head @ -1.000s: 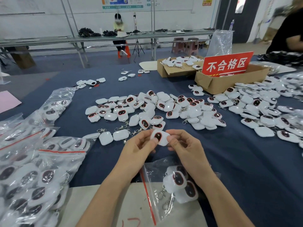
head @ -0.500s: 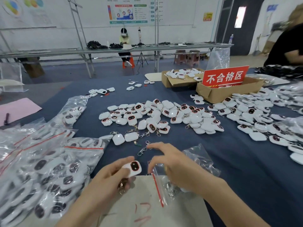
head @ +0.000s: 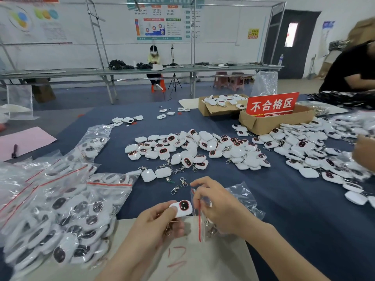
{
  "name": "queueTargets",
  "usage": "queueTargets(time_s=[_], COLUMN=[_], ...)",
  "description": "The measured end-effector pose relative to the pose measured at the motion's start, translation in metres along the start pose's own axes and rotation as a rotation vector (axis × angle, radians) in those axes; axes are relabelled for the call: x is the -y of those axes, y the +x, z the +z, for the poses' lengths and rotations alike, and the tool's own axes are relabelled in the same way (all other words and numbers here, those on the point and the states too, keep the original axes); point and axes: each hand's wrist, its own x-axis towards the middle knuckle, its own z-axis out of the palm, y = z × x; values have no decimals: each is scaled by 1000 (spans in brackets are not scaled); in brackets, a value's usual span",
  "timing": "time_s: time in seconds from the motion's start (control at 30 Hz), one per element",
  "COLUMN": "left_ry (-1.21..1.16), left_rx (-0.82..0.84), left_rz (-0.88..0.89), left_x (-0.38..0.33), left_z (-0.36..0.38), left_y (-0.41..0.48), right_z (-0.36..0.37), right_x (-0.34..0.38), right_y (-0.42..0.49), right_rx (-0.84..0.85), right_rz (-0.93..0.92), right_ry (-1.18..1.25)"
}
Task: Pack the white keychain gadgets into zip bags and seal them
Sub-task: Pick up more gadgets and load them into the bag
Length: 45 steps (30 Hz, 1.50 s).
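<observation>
left hand (head: 156, 222): grips white keychain gadget (head: 182, 209), thumb on top | right hand (head: 220, 207): pinches zip bag (head: 243, 196) at red-striped mouth | gadget: just beside bag mouth

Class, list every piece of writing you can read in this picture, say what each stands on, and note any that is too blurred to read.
"不合格区": white characters on the red sign standing in the cardboard box.
Red handwritten marks, perhaps "17": on the pale sheet at the near table edge; not certain.
Wall posters and yellow notice: too blurred to read.
</observation>
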Motion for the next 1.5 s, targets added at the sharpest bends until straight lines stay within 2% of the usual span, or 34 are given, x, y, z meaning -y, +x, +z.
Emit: queueTargets(time_s=[0.07, 0.2, 0.27, 0.47, 0.67, 0.83, 0.93, 1.03, 1.1, 1.2, 1.33, 1.5], left_ry=[147, 594, 689, 289, 334, 170, 187, 305, 341, 333, 367, 659], left_rx=[-3, -83, -95, -65, -101, -15, 61, 137, 114, 11, -156, -319], left_rz=[48, 211, 239, 4, -43, -190, -196, -112, -60, 39, 261, 435], left_x=[-1, -1, -3, -11, -18, -10, -7, -9, -9, -4, 3, 16], left_z=[6, 8, 11, 24, 32, 44, 39, 31, 25, 15, 3, -12], left_y=[-2, 0, 0, 7, 15, 19, 21, 21, 22, 23, 31, 56], right_z=[1, 4, 5, -5, -8, -2, -1, -9, -20, -34, -39, -34], right_x=[-1, -2, -1, 5, 15, 22, 26, 25, 19, 5, -9, -25], right_y=[0, 1, 3, 4, 6, 9, 6, 5, 6, 8, 13, 32], right_rx=[-29, -56, -61, -83, -91, -111, -94, -80, -143, -266, -353, -380], right_rz=[-5, -27, -35, -19, 6, -13, -6, 48, 151, 262, 328, 419], right_ry=[15, -20, -56, -63, 3, 85, 120, 197, 262, 340, 404, 413])
